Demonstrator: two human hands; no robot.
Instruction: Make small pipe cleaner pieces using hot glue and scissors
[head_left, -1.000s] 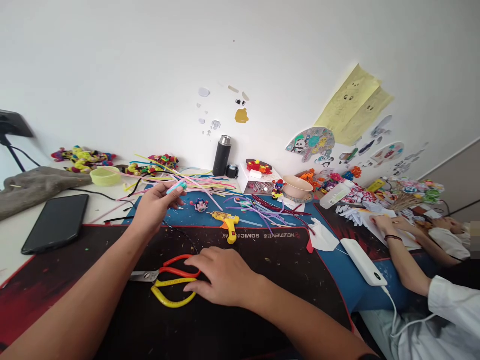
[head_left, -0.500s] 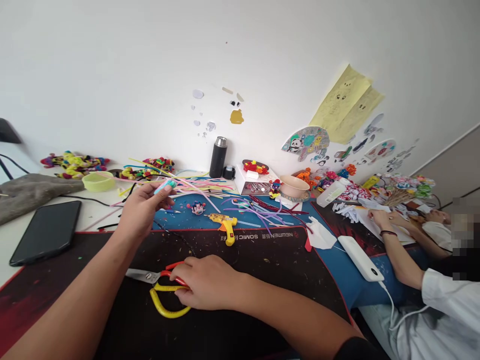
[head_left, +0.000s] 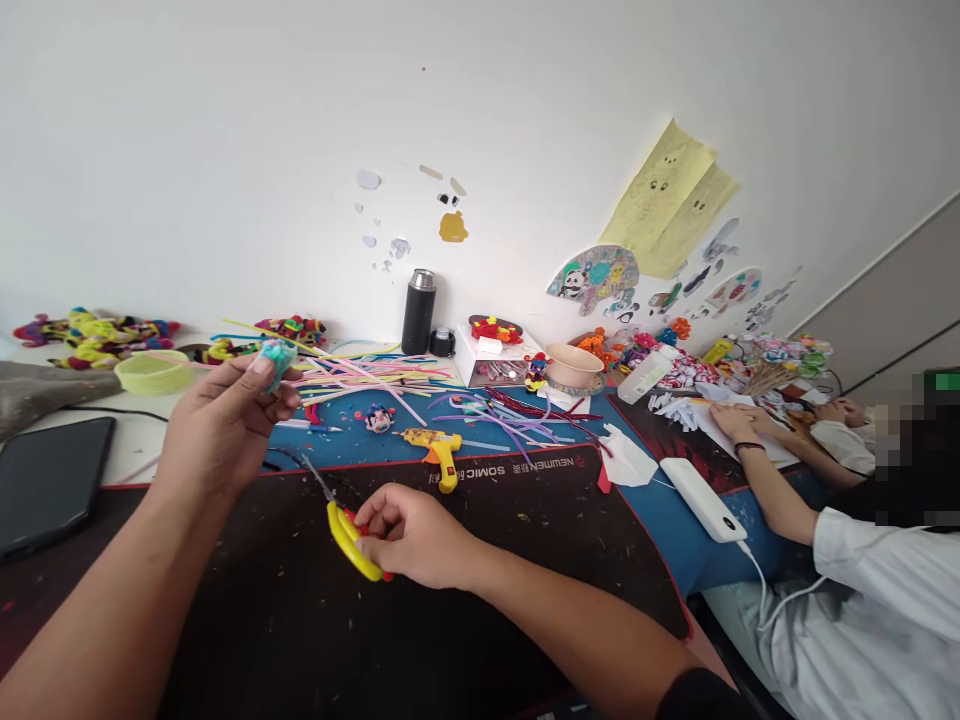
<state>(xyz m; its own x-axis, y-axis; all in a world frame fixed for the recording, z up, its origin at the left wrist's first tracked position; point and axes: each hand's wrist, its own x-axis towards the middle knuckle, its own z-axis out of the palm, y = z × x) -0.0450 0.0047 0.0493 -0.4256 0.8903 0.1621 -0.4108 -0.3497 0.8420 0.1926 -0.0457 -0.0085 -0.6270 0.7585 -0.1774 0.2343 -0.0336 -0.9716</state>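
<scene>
My left hand [head_left: 225, 410], raised at the left over the mat's back edge, pinches a small turquoise fuzzy piece [head_left: 277, 360] between thumb and fingers; it looks like bundled pipe cleaner, partly hidden by the thumb. Above the black mat [head_left: 300, 630], my right hand [head_left: 416, 535] grips scissors [head_left: 351, 545] by their yellow and red handles. The blades point up and away to the left, seen nearly edge-on. Just beyond the right hand lies a yellow hot glue gun [head_left: 441, 455]. A little craft head [head_left: 379, 417] with red and blue balls sits to its left.
Loose pipe cleaners [head_left: 375, 372] spread along the back, near a black thermos [head_left: 418, 315] and a white box [head_left: 487, 355]. A phone [head_left: 52, 480] lies at the left. On the right are a power bank [head_left: 703, 500] and another person's arm [head_left: 772, 490].
My right hand has lifted and turned the scissors from lying flat to nearly edge-on, blades upward. My left hand has turned, showing more of the turquoise piece. The view has shifted right.
</scene>
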